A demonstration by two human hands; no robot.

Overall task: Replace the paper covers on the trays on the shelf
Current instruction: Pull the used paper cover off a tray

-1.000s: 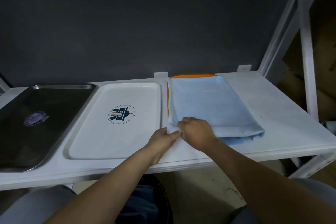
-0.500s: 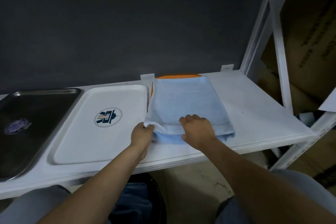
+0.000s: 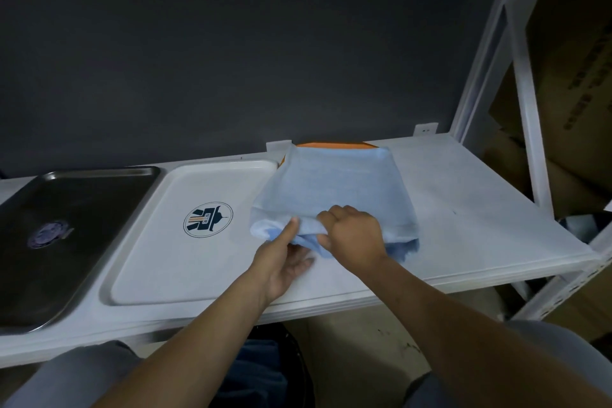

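Where right hand (image 3: 354,235) grips, cover (image 3: 334,182) edge bunches.

Cover (image 3: 334,189): blue paper, rumpled; near edge bunched in right fingers (image 3: 331,214) and lifted, the rest draped beyond them over orange tray (image 3: 334,144).
White tray (image 3: 159,262): bare, round logo; just left of left fingers (image 3: 298,262).
Steel tray (image 3: 82,209): bare, farther left.

The orange tray (image 3: 334,144) lies almost wholly hidden under the blue paper cover (image 3: 334,189); only its rim at the shelf's back edge shows. The steel tray (image 3: 82,209) is cut off at the picture's left edge, and its emblem (image 3: 49,235) is blurred.
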